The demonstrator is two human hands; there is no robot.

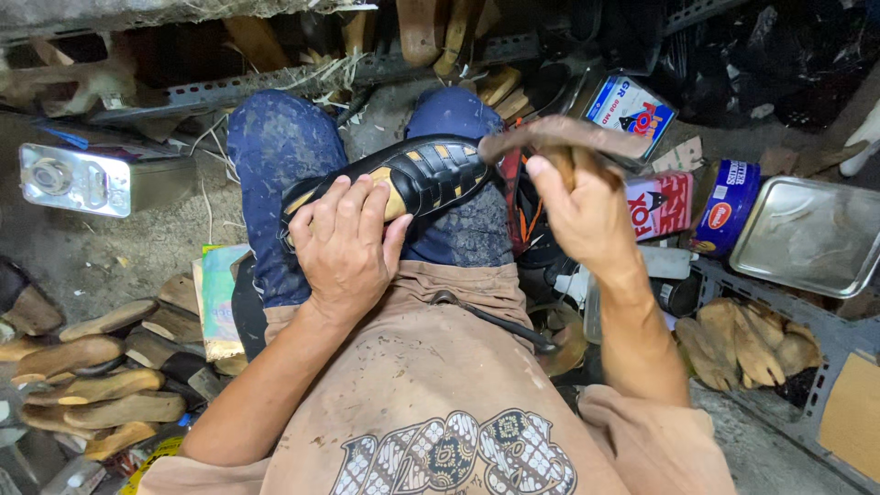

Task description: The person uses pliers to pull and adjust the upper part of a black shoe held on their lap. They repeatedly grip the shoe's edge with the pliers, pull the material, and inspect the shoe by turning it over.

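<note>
Nearest the lens, a brown apron (431, 385) covers the lap, and on the knees just above it lies a black shoe (403, 179) with tan strips, pinned flat under the left hand (346, 246), whose fingers press down on its heel end, likely to keep it steady. Right of the shoe, the right hand (587, 215) is clenched round the handle of a worn brown tool (568, 137) poised over the toe. Glue tins (632, 110) sit right of the shoe, wooden lasts (92, 367) lower left.
</note>
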